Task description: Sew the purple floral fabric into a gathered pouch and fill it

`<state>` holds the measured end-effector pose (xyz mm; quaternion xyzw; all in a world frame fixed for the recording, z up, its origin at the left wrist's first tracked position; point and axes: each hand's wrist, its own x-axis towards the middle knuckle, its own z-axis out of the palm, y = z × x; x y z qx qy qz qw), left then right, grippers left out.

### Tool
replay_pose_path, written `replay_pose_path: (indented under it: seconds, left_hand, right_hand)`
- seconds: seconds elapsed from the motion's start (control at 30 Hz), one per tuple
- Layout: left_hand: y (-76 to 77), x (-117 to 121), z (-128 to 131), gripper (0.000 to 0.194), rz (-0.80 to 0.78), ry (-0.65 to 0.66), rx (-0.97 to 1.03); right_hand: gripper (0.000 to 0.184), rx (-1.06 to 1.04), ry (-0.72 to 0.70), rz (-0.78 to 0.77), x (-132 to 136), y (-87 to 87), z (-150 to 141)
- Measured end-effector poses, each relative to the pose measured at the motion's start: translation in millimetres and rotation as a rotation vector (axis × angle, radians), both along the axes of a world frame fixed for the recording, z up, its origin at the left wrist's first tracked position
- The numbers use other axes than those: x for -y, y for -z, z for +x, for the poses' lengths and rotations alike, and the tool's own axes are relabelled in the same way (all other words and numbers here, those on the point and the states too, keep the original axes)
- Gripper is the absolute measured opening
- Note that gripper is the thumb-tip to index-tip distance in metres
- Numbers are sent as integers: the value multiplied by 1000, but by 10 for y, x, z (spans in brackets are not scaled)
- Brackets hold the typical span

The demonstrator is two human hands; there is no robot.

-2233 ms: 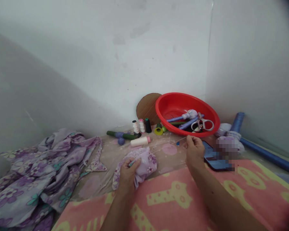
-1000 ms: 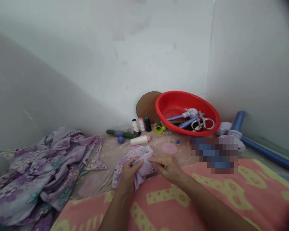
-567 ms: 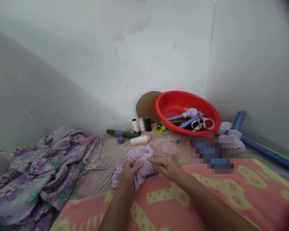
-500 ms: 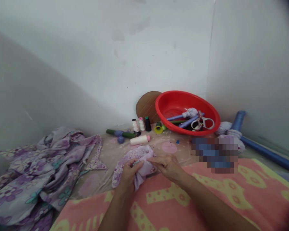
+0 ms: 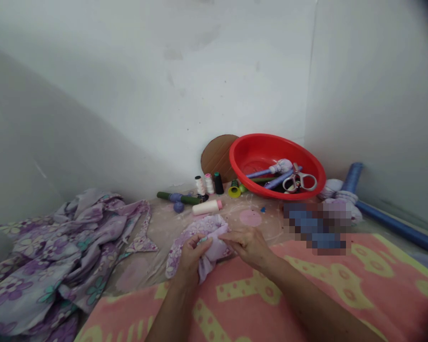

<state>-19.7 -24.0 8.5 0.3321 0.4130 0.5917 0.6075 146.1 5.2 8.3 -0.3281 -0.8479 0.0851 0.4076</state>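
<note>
A piece of lilac cloth [image 5: 214,251] with a flower print lies bunched in front of me, its paler underside partly folded up. My left hand [image 5: 191,254] is closed on it, thumb on top and fingers hidden beneath. From the right, my right hand [image 5: 250,248] meets the folded edge with its thumb and fingertips pressed together. Whatever is pinched there, if anything, is too small to make out. Just beyond the cloth, a white thread spool [image 5: 207,207] with a pink end lies on its side.
Matching floral fabric [image 5: 57,256] is heaped at left. Behind stand several thread spools [image 5: 209,184] and a green stick [image 5: 190,199] wound with purple yarn. A red basin [image 5: 271,142] leans near the wall, holding scissors [image 5: 299,181] and wrapped sticks. A pink-and-yellow blanket [image 5: 242,304] covers the front.
Both hands and the cloth stay in nearly the same place. The background has shifted very slightly in view.
</note>
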Motion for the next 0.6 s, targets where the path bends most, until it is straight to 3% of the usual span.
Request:
replay_pose_path:
  seconds: [0.6]
  left_hand:
    - [56,-28,-50,16,80,-3,-202]
  right_hand:
    - [24,143,99,91,61,-30,-13]
